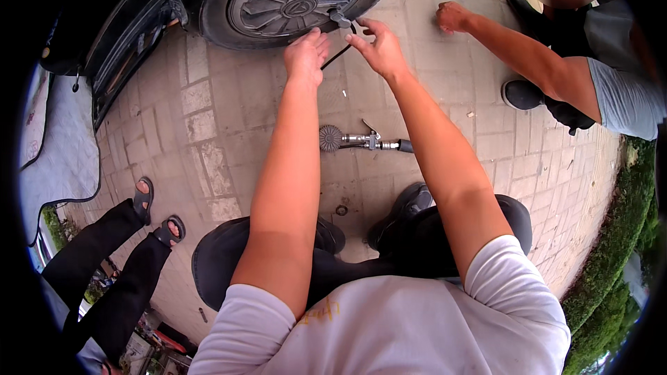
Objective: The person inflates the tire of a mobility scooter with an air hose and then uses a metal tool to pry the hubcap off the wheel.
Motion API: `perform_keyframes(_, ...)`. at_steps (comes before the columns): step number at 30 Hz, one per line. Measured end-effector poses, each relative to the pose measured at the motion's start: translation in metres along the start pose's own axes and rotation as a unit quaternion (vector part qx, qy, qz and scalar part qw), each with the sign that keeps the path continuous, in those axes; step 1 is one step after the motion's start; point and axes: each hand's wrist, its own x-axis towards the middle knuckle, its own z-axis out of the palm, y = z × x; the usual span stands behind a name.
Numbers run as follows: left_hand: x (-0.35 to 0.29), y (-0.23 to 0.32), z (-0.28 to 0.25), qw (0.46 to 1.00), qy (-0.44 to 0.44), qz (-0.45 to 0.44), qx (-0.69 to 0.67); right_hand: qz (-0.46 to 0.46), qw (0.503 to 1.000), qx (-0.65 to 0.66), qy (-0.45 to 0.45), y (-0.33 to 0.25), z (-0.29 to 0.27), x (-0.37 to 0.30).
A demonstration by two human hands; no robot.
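A vehicle wheel (300, 7) with a grey multi-spoke cover and black tire stands at the top. At its lower right rim sits a grey air chuck (340, 18), and a thin black hose (336, 57) runs down from it. My left hand (307, 54) is open beside the tire's lower edge, fingers stretched toward the wheel. To the right of the chuck, my right hand (379, 48) is open, thumb and forefinger apart near the hose. Between my forearms, a tire inflator (372, 141) with a round dark gauge (330, 138) lies on the paving.
At the right a person (556, 76) crouches with one arm reaching toward the wheel. Another person's legs in black trousers and sandals (168, 229) stand at the left. A small dark ring (341, 210) lies near my shoes. A green hedge (604, 236) borders the paving.
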Motion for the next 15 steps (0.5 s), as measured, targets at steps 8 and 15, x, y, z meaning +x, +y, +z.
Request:
perform_keyframes(8,0.006,-0.023,-0.032,0.998,0.065,-0.025,0.001,0.077,0.804,-0.424,-0.410,0.021,0.025,-0.186)
perform_keyframes(15,0.001,-0.031,-0.054,0.997,0.055,-0.039,0.037,0.031,0.850,-0.372,-0.372,0.042,0.027,-0.187)
